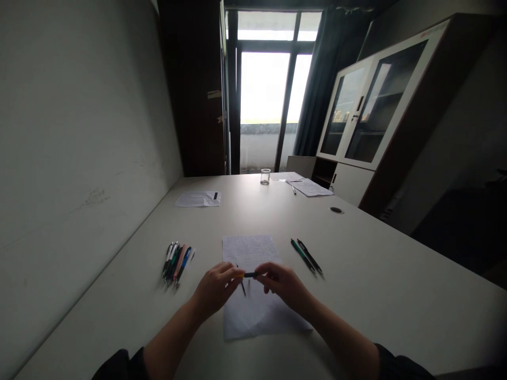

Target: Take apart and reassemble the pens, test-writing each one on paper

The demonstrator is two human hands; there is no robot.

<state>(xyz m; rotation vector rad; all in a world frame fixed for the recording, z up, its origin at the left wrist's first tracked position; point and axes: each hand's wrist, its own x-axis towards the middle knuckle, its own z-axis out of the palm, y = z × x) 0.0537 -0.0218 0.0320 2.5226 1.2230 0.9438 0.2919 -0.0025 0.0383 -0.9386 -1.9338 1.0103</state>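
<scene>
Between my two hands, above a sheet of paper [247,311], is a short dark pen barrel [250,275] with a yellow end. The fingertips of my left hand [216,287] pinch the yellow end. My right hand [281,285] pinches the dark end, its other fingers curled. Below the barrel, a thin dark stick like a pen refill [243,288] lies on the paper, partly covered by my left fingers. Beside it is a tiny dark piece [249,285], too small to make out. The upper part of the paper bears lines of writing.
To the left lies a row of several pens [176,263]. A green pen [303,255] and a black pen [310,257] lie to the right. Farther back are a sheet [198,199], a glass [265,177] and a paper stack [312,187]. A wall [99,158] borders the table's left side.
</scene>
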